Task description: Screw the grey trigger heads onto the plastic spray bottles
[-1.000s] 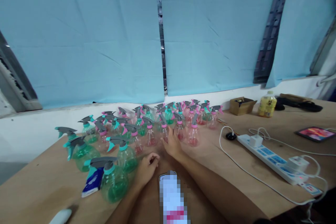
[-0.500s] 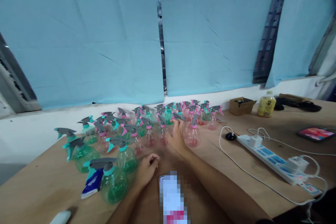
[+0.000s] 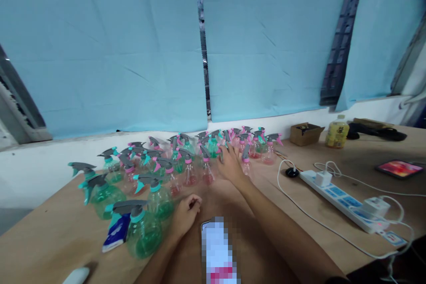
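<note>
My right hand reaches into the group of spray bottles, its fingers curled around a spray bottle whose pink trigger shows left of the fingers; the hand hides most of that bottle. A pink-collared spray bottle stands just right of it, partly covered. On the left is another with pink liquid, a spray bottle. My left hand rests on the table with its fingers loosely curled and nothing visible in them. Near it stand green-liquid spray bottles with teal triggers.
Several more pink and green spray bottles line the wall. A blue packet lies at left, and a phone in front. To the right are a power strip with cables, a cardboard box, a yellow drink bottle and a tablet.
My right hand has shifted slightly right and away from me, and now covers more of the pink-collared bottle beside it. My left hand stays in place.
</note>
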A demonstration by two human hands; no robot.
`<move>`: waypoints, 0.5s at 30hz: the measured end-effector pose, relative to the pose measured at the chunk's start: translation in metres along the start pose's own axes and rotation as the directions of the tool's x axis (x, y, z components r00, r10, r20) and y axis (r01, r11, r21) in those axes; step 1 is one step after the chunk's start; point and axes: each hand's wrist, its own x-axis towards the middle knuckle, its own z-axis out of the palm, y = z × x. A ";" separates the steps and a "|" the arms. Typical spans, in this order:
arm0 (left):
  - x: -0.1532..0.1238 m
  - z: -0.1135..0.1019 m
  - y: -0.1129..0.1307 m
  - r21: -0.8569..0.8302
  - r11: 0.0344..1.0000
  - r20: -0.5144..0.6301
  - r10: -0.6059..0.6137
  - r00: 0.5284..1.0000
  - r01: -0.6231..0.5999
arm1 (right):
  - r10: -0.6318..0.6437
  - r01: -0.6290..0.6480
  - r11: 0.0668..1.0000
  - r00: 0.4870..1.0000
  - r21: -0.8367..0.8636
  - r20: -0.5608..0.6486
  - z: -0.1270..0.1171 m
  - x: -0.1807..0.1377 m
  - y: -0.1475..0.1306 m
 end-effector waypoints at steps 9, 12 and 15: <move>0.002 0.002 -0.004 -0.001 1.000 -0.001 -0.008 1.000 0.008 | -0.083 0.089 0.987 0.995 -0.137 0.048 -0.008 0.001 -0.002; 0.002 0.002 -0.004 -0.009 1.000 -0.004 -0.003 1.000 0.003 | -0.067 0.074 0.987 0.996 -0.145 0.055 -0.017 0.004 -0.009; 0.002 0.001 -0.002 -0.013 1.000 -0.003 -0.001 1.000 0.001 | -0.038 0.048 0.992 0.995 -0.117 0.087 -0.024 0.003 -0.018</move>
